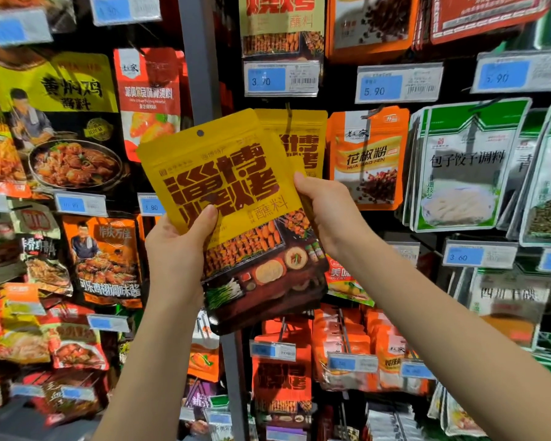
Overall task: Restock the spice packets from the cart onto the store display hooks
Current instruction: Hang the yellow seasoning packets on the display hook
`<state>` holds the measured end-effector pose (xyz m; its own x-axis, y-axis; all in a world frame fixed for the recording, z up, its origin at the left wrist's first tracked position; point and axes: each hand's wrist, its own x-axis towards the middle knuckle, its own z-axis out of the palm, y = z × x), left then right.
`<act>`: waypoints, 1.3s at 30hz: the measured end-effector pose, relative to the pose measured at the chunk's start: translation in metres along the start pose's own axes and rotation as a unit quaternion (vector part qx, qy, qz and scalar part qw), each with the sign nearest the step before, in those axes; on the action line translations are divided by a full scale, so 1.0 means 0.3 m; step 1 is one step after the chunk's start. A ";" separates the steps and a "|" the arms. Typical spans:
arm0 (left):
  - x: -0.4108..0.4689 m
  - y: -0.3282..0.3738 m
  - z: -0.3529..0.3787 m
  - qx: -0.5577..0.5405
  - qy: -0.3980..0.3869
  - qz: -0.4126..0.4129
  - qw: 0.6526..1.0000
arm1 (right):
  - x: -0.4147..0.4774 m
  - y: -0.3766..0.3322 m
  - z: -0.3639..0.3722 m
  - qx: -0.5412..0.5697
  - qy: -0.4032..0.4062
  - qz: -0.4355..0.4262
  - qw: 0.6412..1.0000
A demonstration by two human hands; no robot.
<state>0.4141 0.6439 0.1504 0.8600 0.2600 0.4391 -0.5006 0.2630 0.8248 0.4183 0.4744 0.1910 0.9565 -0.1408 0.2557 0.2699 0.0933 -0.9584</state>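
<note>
A yellow barbecue spice packet (233, 186) with dark red lettering and a hang hole at its top is held up in front of the display, tilted slightly left. My left hand (175, 249) grips its lower left edge, thumb on the front. My right hand (325, 211) grips its right edge, with one or more matching packets stacked behind the front one. Right behind hangs another yellow packet of the same kind (303, 138) on a display hook (288, 117). The cart is out of view.
A grey upright post (201, 58) divides the wall of hanging packets. Orange pepper-powder packets (368, 157) hang to the right, green-and-white packets (462, 167) further right, black-and-yellow sauce packets (61, 122) to the left. Price tags (280, 78) sit on the hook ends.
</note>
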 end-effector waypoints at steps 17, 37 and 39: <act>0.009 -0.025 -0.030 -0.020 0.059 -0.019 0.998 | 0.017 0.012 -0.045 0.007 0.142 -0.070 0.987; 0.010 0.000 -0.059 0.003 0.013 -0.035 0.999 | 0.286 -0.120 -0.028 -0.035 0.198 -0.135 0.970; 0.009 -0.001 -0.066 0.004 0.011 -0.036 0.999 | 0.304 -0.120 -0.026 -0.030 0.196 -0.129 0.972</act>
<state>0.4146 0.6629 0.1445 0.8910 0.2619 0.3708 -0.4371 0.2747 0.8564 0.4948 0.4506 0.2478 0.7388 -0.5179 0.4312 0.4768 -0.0506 -0.8776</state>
